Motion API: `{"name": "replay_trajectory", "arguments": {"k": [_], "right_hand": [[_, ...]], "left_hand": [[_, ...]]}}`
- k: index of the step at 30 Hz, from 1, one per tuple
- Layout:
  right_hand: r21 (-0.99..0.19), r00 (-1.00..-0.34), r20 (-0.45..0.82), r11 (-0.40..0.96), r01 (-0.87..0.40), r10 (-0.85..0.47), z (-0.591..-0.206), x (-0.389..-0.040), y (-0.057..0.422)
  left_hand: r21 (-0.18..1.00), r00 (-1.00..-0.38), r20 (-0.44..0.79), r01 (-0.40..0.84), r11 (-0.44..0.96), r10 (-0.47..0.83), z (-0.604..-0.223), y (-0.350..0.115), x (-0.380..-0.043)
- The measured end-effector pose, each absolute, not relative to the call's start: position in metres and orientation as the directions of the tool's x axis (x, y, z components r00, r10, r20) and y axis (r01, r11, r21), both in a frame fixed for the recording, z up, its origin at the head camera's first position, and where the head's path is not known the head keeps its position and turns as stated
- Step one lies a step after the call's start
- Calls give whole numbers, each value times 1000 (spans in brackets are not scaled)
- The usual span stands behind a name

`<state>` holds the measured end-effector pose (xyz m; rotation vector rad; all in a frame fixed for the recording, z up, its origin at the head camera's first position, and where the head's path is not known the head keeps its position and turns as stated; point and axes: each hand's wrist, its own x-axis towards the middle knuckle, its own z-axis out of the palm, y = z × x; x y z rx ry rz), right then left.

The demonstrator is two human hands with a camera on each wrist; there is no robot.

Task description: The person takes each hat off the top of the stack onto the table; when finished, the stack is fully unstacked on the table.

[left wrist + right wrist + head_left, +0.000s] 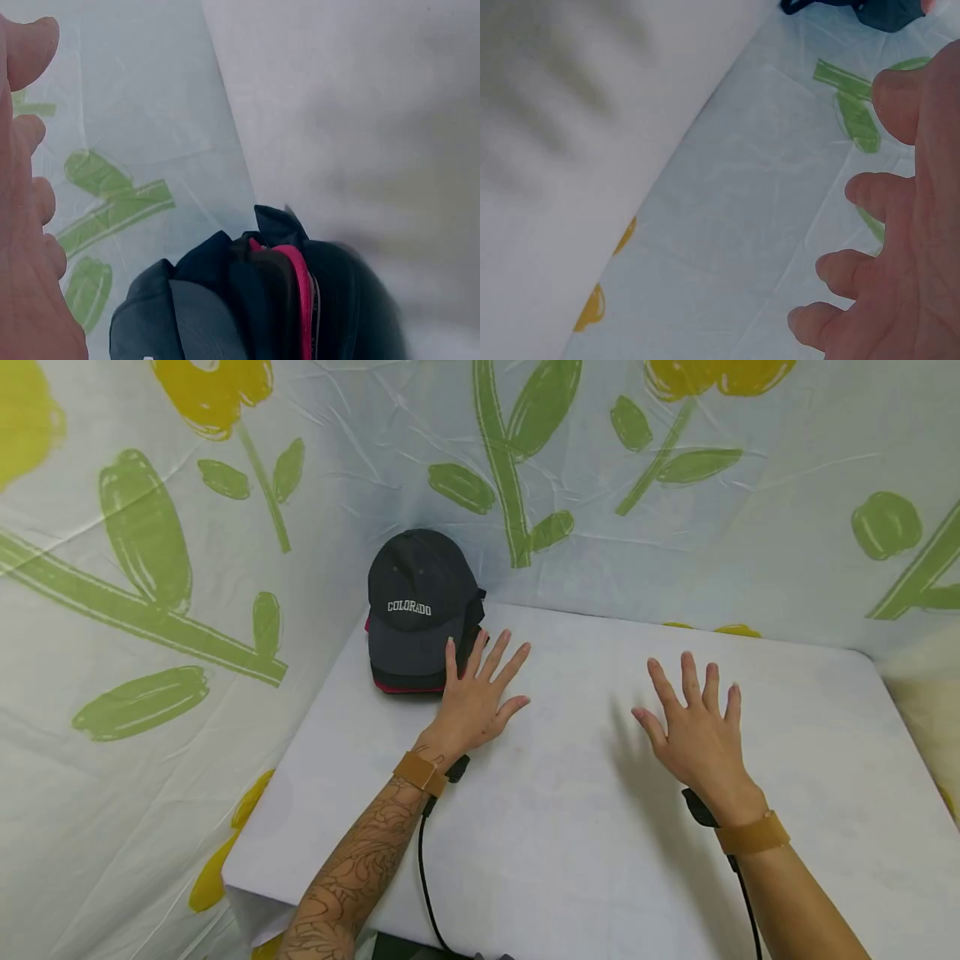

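A stack of baseball caps lies at the far left corner of the table, the top one dark with COLORADO lettering and a red edge showing below. Fingers spread, my left hand is held palm down at the caps' front right and overlaps the brim in the head view. From the left wrist view, the nested caps show a pink-red edge among dark layers, apart from the hand. Over the right part of the table, my right hand hovers with spread fingers, its shadow falling to the left. Both hands hold nothing.
A white cloth covers the table. Curtains printed with green leaves and yellow flowers hang along the back and left side. Each wrist wears a tan strap with a small black camera, and a black cable trails toward the front edge.
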<state>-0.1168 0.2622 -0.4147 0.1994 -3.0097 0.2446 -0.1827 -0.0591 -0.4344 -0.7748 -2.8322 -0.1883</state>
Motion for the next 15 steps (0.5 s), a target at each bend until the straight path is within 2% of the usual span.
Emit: {"name": "replay_trajectory", "arguments": {"k": [10,15], "right_hand": [[-212,-981,133,963,-165,-139,-412,-124,264],[-280,-974,154,938,-205,-166,-409,-132,264]], "left_hand": [[147,-844,236,521,841,482,-434,-68,-184],[227,-846,264,520,823,462,-433,-73,-186]]}}
